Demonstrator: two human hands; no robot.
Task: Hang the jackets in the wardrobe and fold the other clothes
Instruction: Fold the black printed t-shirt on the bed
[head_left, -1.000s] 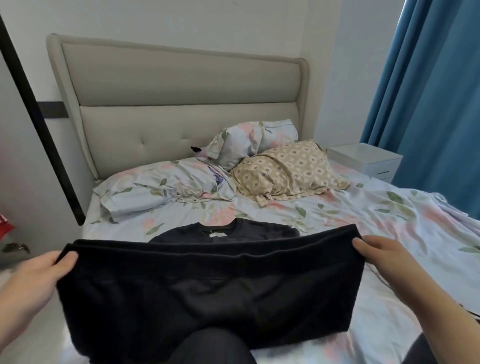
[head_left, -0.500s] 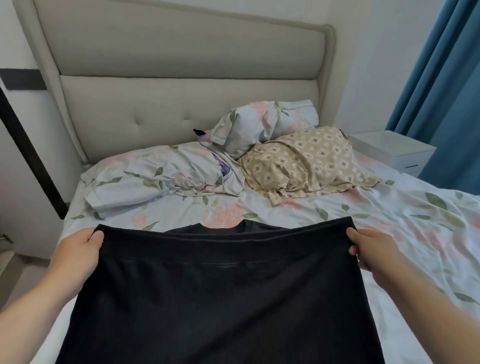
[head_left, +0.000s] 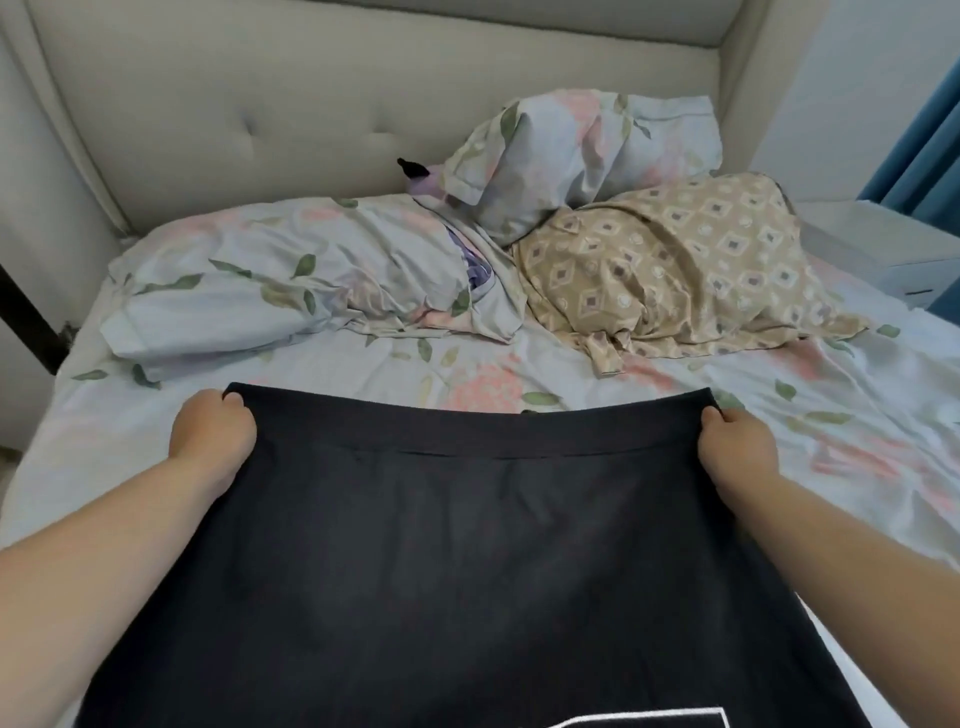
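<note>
Black garment (head_left: 467, 561) is stretched over the near half of the bed, on the floral sheet (head_left: 857, 415), hem edge toward the pillows. Left hand (head_left: 210, 436) grips the far-left corner with fingers curled round the hem; right hand (head_left: 735, 447) does the same at the far-right corner. Count: 1 garment, 2 hands, 3 pillows: left floral pillow (head_left: 270, 291), rear floral pillow (head_left: 587, 150), beige diamond-pattern pillow (head_left: 675, 265). Containers: the left floral pillow's case gapes at its right end, purple fabric (head_left: 475, 267) inside. White nightstand (head_left: 883, 244) at right, contents not visible.

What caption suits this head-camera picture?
Folding time: left hand and right hand grip the far corners of a black fabric garment over a floral-sheeted bed.
</note>
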